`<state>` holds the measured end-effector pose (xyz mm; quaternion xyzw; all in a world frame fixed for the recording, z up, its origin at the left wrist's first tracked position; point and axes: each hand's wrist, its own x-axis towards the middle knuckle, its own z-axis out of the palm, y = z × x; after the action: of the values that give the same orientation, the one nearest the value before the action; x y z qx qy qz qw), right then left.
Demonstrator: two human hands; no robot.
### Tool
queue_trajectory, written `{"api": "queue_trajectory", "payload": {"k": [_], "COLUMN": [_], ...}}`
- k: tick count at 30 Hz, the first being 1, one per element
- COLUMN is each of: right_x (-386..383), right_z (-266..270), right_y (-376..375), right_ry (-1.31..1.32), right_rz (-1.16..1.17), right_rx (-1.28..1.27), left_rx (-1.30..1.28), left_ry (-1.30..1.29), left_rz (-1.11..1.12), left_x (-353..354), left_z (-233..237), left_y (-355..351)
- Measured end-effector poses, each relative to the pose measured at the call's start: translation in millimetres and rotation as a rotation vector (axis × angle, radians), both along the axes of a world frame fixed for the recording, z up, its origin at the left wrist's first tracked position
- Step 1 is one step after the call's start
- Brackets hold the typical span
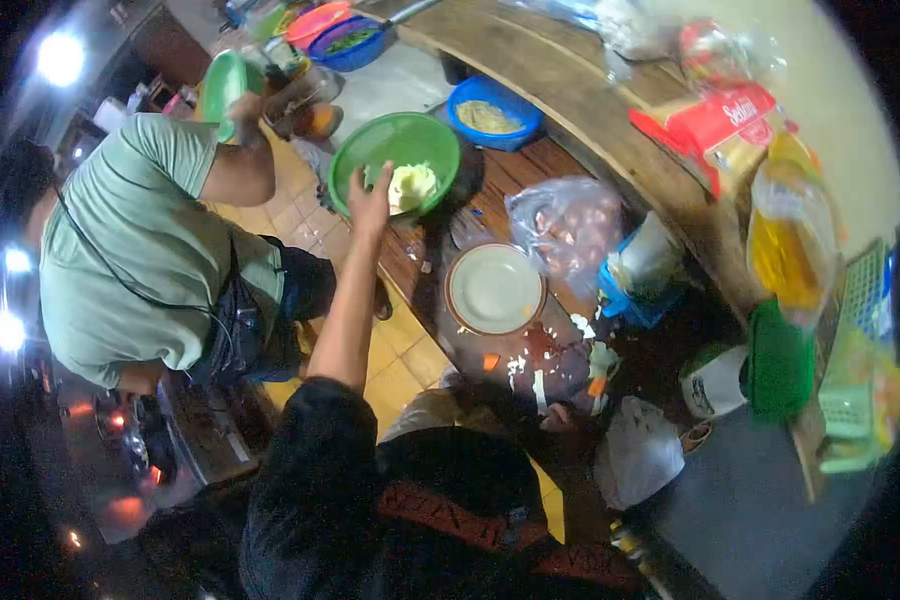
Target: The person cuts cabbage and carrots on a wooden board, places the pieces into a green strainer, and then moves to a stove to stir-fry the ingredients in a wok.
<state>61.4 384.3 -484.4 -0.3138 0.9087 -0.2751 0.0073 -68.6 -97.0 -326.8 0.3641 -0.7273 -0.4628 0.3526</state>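
Observation:
My left hand point(370, 200) reaches out over the near rim of a green plastic basin point(343, 155), fingers apart, with nothing gripped in it. Inside the basin lies a pale heap of what looks like chopped cabbage point(413, 187). Low in the view, in dim light, my right hand point(558, 418) is closed at the table's near side. A narrow pale blade, seemingly a knife point(540, 388), points away from it; the handle is hidden. Around it are white scraps and orange carrot-like pieces point(597, 386). Between my hands stands a white plate point(495, 288) with a brown rim.
A blue basket point(493, 113) of pale shreds stands beyond the basin. Right of the plate sit a clear bag point(570, 225) and a blue bag point(635, 290). A wooden shelf point(570, 130) edges the table. At left, a person in a light green shirt point(135, 250) holds a green container point(228, 85).

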Motion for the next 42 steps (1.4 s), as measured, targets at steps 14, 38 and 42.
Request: {"api": "queue_trajectory", "payload": {"k": [14, 38, 42], "right_x": [-121.0, -222.6, -268.2], "right_z": [183.9, 128.0, 113.3], "right_y": [-215.2, -502.2, -508.3], "right_ry": [-0.131, 0.145, 0.14], "right_rz": [-0.066, -0.245, -0.424], "right_rx": [-0.39, -0.229, -0.083], "left_rx": [1.033, 0.781, 0.779], "left_ry": [-0.333, -0.152, -0.18], "left_rz": [0.169, -0.178, 0.026], "left_x": [501.8, 208.2, 227.2], "left_z": [-375.1, -162.8, -213.1], "left_y": [15.5, -340.5, -430.7]}}
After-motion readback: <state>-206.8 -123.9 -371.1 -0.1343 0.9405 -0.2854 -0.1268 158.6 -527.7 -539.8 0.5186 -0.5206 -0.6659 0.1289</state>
